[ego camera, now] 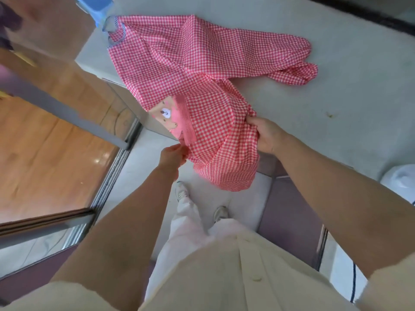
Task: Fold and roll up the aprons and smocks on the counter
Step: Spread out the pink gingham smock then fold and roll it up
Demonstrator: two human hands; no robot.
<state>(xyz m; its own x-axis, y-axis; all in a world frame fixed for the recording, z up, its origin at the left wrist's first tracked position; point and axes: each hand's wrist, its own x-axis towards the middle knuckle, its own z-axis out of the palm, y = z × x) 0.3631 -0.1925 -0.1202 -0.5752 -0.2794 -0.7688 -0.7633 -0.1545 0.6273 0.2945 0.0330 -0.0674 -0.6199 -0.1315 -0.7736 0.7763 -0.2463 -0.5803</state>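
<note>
A pink and white checked smock [184, 63] lies across the grey counter [325, 90], its long sleeve stretched toward the right. A bear pocket patch [165, 116] shows near the counter's front edge. The smock's lower part hangs over that edge. My left hand [174, 157] pinches the hem below the pocket. My right hand [268, 135] grips a bunched fold of the fabric at the counter's edge.
A blue object [96, 7] stands at the counter's far left corner, beside the smock's collar. A white plastic bag [399, 182] sits at the right. Wooden floor and a metal door track [110, 176] lie to the left; my feet stand below.
</note>
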